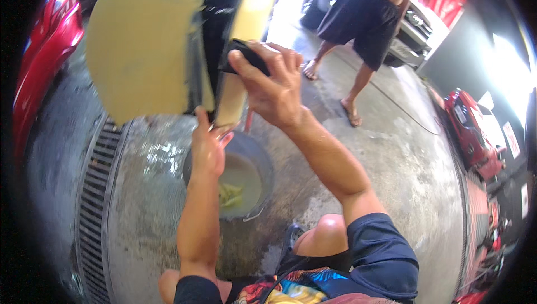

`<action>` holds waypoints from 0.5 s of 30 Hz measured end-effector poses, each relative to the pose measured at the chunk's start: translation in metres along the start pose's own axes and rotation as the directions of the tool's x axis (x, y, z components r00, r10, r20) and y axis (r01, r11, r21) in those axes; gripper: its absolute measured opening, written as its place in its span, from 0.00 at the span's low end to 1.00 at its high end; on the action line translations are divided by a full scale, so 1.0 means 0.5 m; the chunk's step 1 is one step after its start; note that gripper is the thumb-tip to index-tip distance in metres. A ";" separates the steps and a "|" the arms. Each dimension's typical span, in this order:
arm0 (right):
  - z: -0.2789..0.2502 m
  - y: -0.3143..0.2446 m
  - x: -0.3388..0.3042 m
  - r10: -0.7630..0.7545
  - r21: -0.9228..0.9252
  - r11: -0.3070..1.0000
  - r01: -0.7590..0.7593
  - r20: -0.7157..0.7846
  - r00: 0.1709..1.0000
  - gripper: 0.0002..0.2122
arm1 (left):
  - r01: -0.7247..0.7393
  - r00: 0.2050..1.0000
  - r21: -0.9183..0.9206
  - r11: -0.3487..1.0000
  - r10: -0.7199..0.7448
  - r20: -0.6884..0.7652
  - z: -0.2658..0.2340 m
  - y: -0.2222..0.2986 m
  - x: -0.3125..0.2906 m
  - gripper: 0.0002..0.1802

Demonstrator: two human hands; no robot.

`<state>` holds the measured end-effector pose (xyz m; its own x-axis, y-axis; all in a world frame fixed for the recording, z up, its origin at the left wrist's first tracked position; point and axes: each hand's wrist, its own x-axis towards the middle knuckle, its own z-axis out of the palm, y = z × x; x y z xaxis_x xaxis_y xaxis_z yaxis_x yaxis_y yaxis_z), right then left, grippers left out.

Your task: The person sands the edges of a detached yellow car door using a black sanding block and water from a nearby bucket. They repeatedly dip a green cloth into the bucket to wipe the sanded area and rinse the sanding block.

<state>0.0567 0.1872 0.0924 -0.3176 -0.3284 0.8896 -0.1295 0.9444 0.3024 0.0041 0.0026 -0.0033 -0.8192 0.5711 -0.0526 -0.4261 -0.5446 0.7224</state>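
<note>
A large pale yellow car body panel hangs in front of me. Beside it, past a dark band, runs a narrow yellow strip of the same colour. My right hand is closed around a black sanding block, which lies against this strip. Lower down, the fingers of my left hand grip the bottom end of the panel; part of the grip is hidden. Below stands a dark bucket of cloudy water. A yellow-green cloth lies in it.
A person in dark shorts stands ahead on the right, near a thin hose on the wet concrete. A floor grate and a red car part are on the left. A small red car is far right.
</note>
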 end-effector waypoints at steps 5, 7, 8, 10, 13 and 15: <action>-0.029 -0.065 -0.026 -0.215 0.042 0.976 0.213 0.053 0.975 0.25 | 0.030 1.000 -0.008 1.000 -0.030 -0.005 -0.008 0.005 0.007 0.40; -0.038 -0.062 -0.022 -0.186 0.052 0.982 0.181 0.130 0.974 0.25 | 0.035 0.996 -0.051 0.998 -0.039 -0.076 -0.003 0.003 0.011 0.40; -0.035 -0.055 -0.024 -0.236 0.035 0.972 0.233 0.116 0.965 0.25 | 0.011 0.999 -0.034 0.999 -0.013 -0.052 0.001 0.003 0.010 0.40; -0.025 -0.020 -0.001 -0.128 0.015 0.992 0.127 0.105 0.986 0.26 | 0.002 0.997 -0.009 1.000 -0.003 -0.075 0.006 0.004 0.001 0.40; 0.000 -0.006 -0.010 -0.005 0.010 1.000 0.006 -0.029 1.000 0.26 | 0.005 0.998 0.007 1.000 -0.004 -0.060 0.011 0.013 -0.006 0.39; 0.001 -0.021 -0.027 -0.025 0.043 0.999 0.025 0.006 1.000 0.27 | 0.015 0.999 0.010 1.000 -0.014 -0.041 0.010 0.017 -0.006 0.38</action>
<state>0.0620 0.1819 0.0769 -0.3198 -0.3524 0.8795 -0.1776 0.9341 0.3097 0.0050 -0.0006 0.0066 -0.8282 0.5530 -0.0915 -0.4343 -0.5298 0.7286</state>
